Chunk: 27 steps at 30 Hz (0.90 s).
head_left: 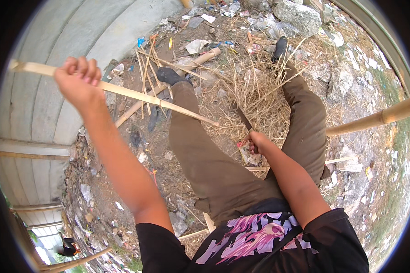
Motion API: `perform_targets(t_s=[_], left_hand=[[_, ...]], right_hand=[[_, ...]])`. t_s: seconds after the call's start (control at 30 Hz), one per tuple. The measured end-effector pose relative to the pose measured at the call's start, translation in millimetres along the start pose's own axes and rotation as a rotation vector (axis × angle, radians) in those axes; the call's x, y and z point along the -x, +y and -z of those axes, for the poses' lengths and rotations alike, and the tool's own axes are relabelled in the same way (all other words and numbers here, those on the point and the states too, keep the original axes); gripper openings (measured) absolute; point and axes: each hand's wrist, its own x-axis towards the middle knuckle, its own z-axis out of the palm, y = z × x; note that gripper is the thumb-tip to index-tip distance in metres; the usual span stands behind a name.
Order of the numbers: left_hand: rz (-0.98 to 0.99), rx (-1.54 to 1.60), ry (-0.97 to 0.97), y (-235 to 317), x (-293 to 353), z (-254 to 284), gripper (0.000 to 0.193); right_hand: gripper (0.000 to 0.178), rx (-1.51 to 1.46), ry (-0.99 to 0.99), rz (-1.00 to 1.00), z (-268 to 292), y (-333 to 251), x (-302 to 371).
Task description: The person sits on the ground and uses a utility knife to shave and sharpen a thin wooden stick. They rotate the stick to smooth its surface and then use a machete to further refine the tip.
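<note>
My left hand [79, 79] is raised at the upper left, its fingers wrapped round a long, pale bamboo strip [143, 96]. The strip slants down to the right, and its lower end reaches over my left leg. My right hand [258, 142] is closed round the handle of a knife [244, 119], held low between my legs. The dark blade points up and to the left, apart from the strip. Beyond the blade lies a heap of thin bamboo shavings [259, 91] between my feet.
Several split bamboo sticks [146, 77] lie by my left foot, across a thick bamboo pole [136, 109]. Another bamboo pole [373, 119] stands out at the right. A grey panelled wall [77, 36] rises at the left. Large rocks [298, 17] and litter cover the far ground.
</note>
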Motion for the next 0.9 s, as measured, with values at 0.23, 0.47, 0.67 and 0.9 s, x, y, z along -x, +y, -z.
perform_targets(t_s=[0.23, 0.47, 0.67, 0.9], left_hand=[[-0.123, -0.281, 0.262, -57, 16, 7, 0.066], [-0.055, -0.538, 0.630, -97, 11, 14, 0.074], [0.047, -0.438, 0.701, -116, 7, 18, 0.071], [-0.064, -0.592, 0.598, -128, 1, 30, 0.071]], right_hand=[[0.022, 0.657, 0.217, 0.649, -37, -15, 42], [0.032, 0.153, 0.072, 1.379, -110, -128, 216], [0.022, -0.072, 0.067, 1.419, -116, -96, 122], [0.032, 0.951, 0.308, 0.726, -18, 66, -23]])
